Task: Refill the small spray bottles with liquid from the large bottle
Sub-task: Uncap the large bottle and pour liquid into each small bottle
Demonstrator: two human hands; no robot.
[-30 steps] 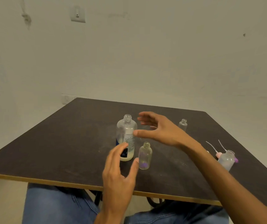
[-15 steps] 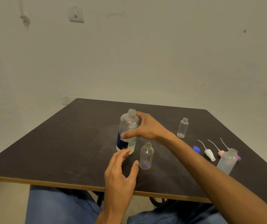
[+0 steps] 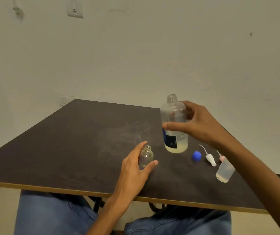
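My right hand (image 3: pixel 198 124) grips the large clear bottle (image 3: pixel 174 126) around its middle and holds it upright above the table; it is uncapped, has a dark blue label and a little pale liquid at the bottom. My left hand (image 3: pixel 135 168) curls around a small open clear bottle (image 3: pixel 146 156) standing on the dark table (image 3: pixel 68 150), thumb on one side and fingers on the other. Another small bottle (image 3: pixel 224 172) with some pale liquid stands at the right, partly behind my right forearm.
A blue cap (image 3: pixel 196 156), a white spray head (image 3: pixel 210 158) with its tube and a pink spray head (image 3: pixel 222 157) lie on the table between the bottles. The table's near edge runs just below my left wrist. My knees are under the table.
My right hand closed on the large bottle and lifted it up and to the right. My left hand moved forward and took hold of the small bottle.
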